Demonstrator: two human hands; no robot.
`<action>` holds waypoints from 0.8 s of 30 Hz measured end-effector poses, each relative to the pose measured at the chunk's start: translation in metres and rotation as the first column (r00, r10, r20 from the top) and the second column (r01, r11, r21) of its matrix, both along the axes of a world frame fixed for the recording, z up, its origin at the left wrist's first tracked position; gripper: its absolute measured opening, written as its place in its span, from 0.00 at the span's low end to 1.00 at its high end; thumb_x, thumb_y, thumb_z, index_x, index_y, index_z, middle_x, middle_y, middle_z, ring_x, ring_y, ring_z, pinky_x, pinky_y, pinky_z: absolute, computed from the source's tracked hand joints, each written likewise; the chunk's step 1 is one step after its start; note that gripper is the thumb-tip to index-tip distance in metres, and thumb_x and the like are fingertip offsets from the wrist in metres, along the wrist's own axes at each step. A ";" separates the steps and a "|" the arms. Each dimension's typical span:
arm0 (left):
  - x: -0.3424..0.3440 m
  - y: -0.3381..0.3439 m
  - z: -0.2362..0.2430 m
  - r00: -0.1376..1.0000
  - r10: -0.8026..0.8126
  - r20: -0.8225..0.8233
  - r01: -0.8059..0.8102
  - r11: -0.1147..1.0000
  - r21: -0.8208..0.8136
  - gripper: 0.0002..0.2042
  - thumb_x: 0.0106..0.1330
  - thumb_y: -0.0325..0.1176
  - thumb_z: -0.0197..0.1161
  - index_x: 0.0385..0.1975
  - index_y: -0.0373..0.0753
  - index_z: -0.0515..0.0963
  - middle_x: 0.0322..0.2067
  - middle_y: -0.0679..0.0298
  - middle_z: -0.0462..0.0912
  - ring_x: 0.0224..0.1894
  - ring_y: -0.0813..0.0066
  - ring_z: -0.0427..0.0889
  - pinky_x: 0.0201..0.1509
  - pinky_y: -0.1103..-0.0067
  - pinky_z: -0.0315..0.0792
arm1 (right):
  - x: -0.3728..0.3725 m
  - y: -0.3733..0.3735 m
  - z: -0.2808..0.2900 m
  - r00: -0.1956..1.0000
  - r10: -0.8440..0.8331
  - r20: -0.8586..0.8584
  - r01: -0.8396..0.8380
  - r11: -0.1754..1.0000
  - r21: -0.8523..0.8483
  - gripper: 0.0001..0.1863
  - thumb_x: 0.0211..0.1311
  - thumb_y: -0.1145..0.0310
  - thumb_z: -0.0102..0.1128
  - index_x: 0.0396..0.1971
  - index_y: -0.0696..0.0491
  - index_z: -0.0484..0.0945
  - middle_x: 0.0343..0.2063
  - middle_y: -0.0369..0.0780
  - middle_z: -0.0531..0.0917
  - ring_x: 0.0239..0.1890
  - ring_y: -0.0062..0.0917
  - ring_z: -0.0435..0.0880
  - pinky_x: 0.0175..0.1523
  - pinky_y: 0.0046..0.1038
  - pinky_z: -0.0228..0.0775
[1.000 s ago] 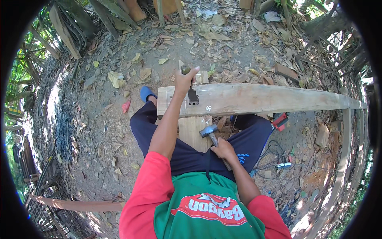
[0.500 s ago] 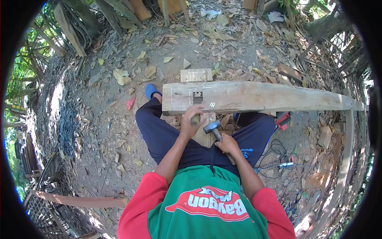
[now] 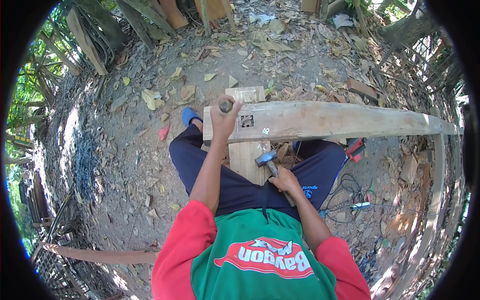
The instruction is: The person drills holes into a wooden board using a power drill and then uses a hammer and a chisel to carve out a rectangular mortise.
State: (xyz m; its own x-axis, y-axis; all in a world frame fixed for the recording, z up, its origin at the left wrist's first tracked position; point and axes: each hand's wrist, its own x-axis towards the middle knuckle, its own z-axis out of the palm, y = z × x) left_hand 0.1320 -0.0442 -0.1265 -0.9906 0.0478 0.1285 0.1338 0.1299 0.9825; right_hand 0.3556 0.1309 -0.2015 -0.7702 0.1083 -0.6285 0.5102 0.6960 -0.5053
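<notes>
left hand [image 3: 223, 118], upper centre, closes around a tool handle [image 3: 226, 106] over a wooden beam [image 3: 340, 120], beside its squarish hole [image 3: 247, 121]; right hand [image 3: 285, 180], below centre, grips a hammer [image 3: 265, 158].

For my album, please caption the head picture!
Left hand grips a handle over a holed plank; right hand holds a hammer.

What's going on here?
A person is working bare-handed at a long, thick, pale-brown wooden beam. The left hand grips a tool with a rounded brownish handle above the beam's left end; its working end is hidden. The right hand holds a steel-headed hammer with a wooden handle low, clear of the beam. A dark, square cut sits in the beam's top face, just right of the left hand.
</notes>
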 end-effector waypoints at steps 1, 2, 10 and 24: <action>-0.008 0.004 0.011 0.998 0.051 -0.028 -0.054 0.993 -0.104 0.08 0.56 0.29 0.72 0.30 0.36 0.79 0.31 0.58 0.85 0.31 0.68 0.83 0.36 0.73 0.75 | 0.000 0.000 -0.001 1.000 0.010 -0.004 -0.009 1.000 0.020 0.20 0.54 0.58 0.64 0.36 0.60 0.72 0.22 0.48 0.83 0.23 0.37 0.85 0.36 0.39 0.75; -0.016 0.009 0.022 0.996 0.018 -0.083 -0.034 0.980 -0.195 0.10 0.56 0.31 0.72 0.31 0.35 0.79 0.29 0.56 0.85 0.30 0.66 0.83 0.36 0.72 0.75 | -0.001 0.004 -0.001 1.000 0.014 -0.027 -0.013 0.999 0.041 0.20 0.54 0.58 0.64 0.36 0.60 0.72 0.22 0.48 0.83 0.23 0.37 0.85 0.36 0.39 0.75; -0.046 0.031 -0.043 0.907 -0.133 0.400 0.415 0.456 -0.787 0.25 0.51 0.49 0.71 0.36 0.30 0.82 0.34 0.42 0.84 0.40 0.49 0.85 0.44 0.63 0.77 | -0.012 0.001 0.025 0.983 -0.042 0.176 0.056 0.996 -0.076 0.24 0.54 0.57 0.64 0.42 0.62 0.75 0.42 0.56 0.82 0.49 0.49 0.81 0.54 0.44 0.71; -0.098 -0.005 0.011 0.950 -0.039 0.308 0.038 0.999 0.009 0.14 0.60 0.39 0.66 0.27 0.34 0.73 0.17 0.61 0.78 0.19 0.73 0.77 0.23 0.75 0.70 | -0.013 0.000 0.030 0.996 0.013 0.093 -0.010 0.999 -0.032 0.24 0.55 0.58 0.65 0.41 0.64 0.74 0.37 0.57 0.82 0.43 0.49 0.83 0.50 0.45 0.72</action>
State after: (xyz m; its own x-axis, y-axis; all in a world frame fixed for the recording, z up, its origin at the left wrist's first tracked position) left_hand 0.0342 -0.0496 -0.1160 -0.9793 0.0870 -0.1828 -0.1709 0.1281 0.9769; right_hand 0.3429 0.1312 -0.1712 -0.7094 0.0784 -0.7004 0.5478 0.6867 -0.4779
